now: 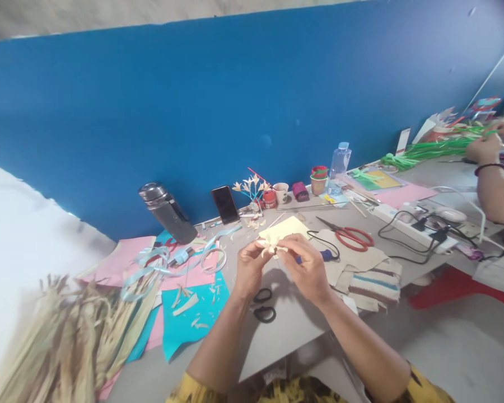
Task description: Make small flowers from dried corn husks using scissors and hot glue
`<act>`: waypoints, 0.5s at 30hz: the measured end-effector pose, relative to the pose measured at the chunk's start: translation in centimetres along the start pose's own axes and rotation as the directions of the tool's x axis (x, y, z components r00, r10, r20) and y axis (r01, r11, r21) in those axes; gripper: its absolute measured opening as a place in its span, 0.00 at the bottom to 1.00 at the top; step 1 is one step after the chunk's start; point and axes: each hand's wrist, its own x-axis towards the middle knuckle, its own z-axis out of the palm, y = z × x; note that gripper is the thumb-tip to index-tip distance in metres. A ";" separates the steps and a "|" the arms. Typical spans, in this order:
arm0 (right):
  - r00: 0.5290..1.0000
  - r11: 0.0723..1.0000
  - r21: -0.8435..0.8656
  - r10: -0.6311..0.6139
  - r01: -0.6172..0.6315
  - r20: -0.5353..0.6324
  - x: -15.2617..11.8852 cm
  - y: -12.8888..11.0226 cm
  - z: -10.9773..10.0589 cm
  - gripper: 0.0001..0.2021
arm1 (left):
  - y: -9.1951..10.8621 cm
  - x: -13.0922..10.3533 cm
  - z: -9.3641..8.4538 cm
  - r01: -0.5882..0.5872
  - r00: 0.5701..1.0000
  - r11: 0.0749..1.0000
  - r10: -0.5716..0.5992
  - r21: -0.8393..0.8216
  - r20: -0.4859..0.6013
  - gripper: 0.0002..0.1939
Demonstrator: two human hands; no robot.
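Observation:
Between my two hands, above the middle of the table, is a small cream-coloured flower [270, 246] with pointed petals. My left hand [251, 267] pinches it from the left side. The fingertips of my right hand [306, 267] close on its right side. Black-handled scissors [264, 307] lie under my wrists, their blades hidden by my left hand. Behind the hands rests a pale yellow sheet [289, 226]. A tool with a blue handle [326, 256] and black cord lies just right of my right hand. Similar flowers on stems [252, 186] stand near the wall.
Dried husks [73, 336] pile up at left, beside blue paper [178, 316] with scraps. Red-handled scissors [353, 238], a striped cloth [373, 285] and a power strip [411, 226] lie right. A flask [168, 212] and phone [225, 205] stand behind. Another person's hand [485, 150] works far right.

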 end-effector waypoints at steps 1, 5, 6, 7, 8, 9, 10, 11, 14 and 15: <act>1.000 1.000 -0.003 -0.001 0.001 -0.005 0.0 0.0 0.1 0.06 | -0.1 0.0 0.0 -0.025 1.000 1.000 0.025 0.006 0.003 0.10; 0.997 0.999 -0.011 0.034 -0.035 -0.064 -0.3 0.0 0.5 0.03 | 0.0 -0.2 0.0 -0.105 0.994 0.991 0.105 0.081 0.015 0.10; 0.996 0.999 -0.005 0.041 -0.042 -0.075 -0.4 0.0 0.6 0.03 | 0.2 -0.3 0.1 -0.118 0.993 0.988 0.118 0.100 0.011 0.10; 0.996 0.999 0.003 0.045 -0.045 -0.081 -0.4 0.0 0.5 0.02 | 0.3 -0.4 0.2 -0.132 0.991 0.985 0.132 0.114 0.005 0.10; 0.995 0.999 0.010 0.047 -0.047 -0.086 -0.5 0.1 0.4 0.02 | 0.4 -0.4 0.3 -0.146 0.989 0.981 0.147 0.124 -0.001 0.09; 0.994 0.999 0.015 0.054 -0.053 -0.090 -0.5 0.2 0.4 0.02 | 0.6 -0.5 0.4 -0.159 0.987 0.978 0.161 0.133 -0.007 0.09; 0.994 0.998 0.017 0.066 -0.065 -0.089 -0.6 0.3 0.3 0.03 | 0.8 -0.5 0.6 -0.169 0.985 0.975 0.173 0.143 -0.014 0.09; 0.993 0.996 0.016 0.085 -0.084 -0.082 -0.6 0.4 0.2 0.02 | 0.9 -0.6 0.8 -0.179 0.983 0.973 0.185 0.147 -0.023 0.09; 0.987 0.987 0.031 0.160 -0.160 0.010 -0.6 0.9 0.4 0.05 | 1.3 -0.7 1.1 -0.179 0.983 0.976 0.183 0.124 -0.027 0.08; 0.984 0.983 0.045 0.174 -0.176 0.045 -0.7 1.1 0.6 0.07 | 1.3 -0.8 1.2 -0.170 0.985 0.979 0.173 0.110 -0.017 0.07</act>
